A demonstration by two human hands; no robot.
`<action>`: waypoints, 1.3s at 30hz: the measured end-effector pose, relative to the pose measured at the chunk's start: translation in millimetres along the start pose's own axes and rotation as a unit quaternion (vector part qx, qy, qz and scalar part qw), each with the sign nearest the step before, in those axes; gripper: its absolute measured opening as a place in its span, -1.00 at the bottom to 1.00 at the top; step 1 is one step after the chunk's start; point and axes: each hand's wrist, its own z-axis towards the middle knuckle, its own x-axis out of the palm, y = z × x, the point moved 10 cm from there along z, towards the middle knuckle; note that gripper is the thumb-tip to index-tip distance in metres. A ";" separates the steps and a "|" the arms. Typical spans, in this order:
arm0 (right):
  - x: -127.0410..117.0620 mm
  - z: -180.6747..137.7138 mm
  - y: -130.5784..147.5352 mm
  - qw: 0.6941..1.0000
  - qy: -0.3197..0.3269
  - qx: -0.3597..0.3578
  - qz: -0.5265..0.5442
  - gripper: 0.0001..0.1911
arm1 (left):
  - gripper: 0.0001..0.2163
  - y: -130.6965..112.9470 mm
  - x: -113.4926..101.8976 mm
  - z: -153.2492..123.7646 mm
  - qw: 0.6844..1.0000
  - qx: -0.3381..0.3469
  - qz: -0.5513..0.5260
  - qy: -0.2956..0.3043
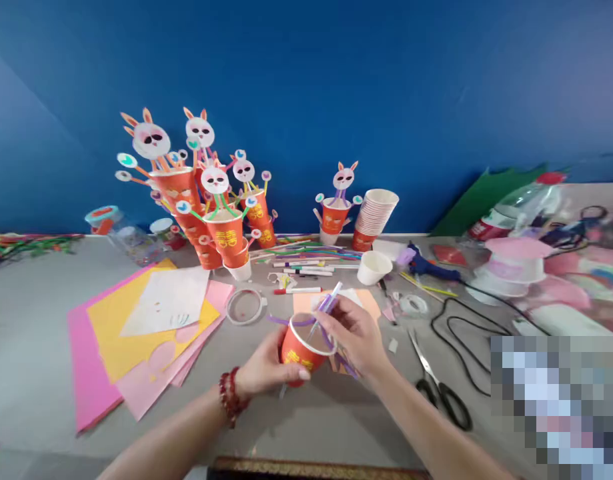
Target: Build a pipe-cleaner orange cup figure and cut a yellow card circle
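My left hand [266,367] is wrapped round a red paper cup [299,357] with yellow characters and a white rim, tilted with its mouth up. Purple pipe cleaners [281,321] stick out from the cup's sides. Above the mouth, my right hand [353,330] pinches upright purple pipe cleaners [328,304] with a white tip. A thin pale stick runs down from them into the cup, and a pale end shows below its base. Peach paper [373,303] lies under the right hand.
Rabbit-faced cup figures [223,233] stand behind, beside stacked cups [379,210] and a white cup [375,268]. Coloured paper [99,373] and a tape roll [246,307] lie left. Scissors [439,387], a blue glue gun [431,267] and its black cable [449,333] are right.
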 end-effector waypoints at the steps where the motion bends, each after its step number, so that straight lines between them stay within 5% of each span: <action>1: -0.5 0.0 -1.2 1.000 -0.002 0.006 0.000 -0.77 | -0.29 0.0 0.1 0.3 1.000 -0.002 0.003 -0.002; 39: 8.0 3.5 14.6 0.996 0.059 -0.051 -0.047 -0.76 | -0.40 -12.1 12.8 1.3 1.000 0.008 0.012 0.021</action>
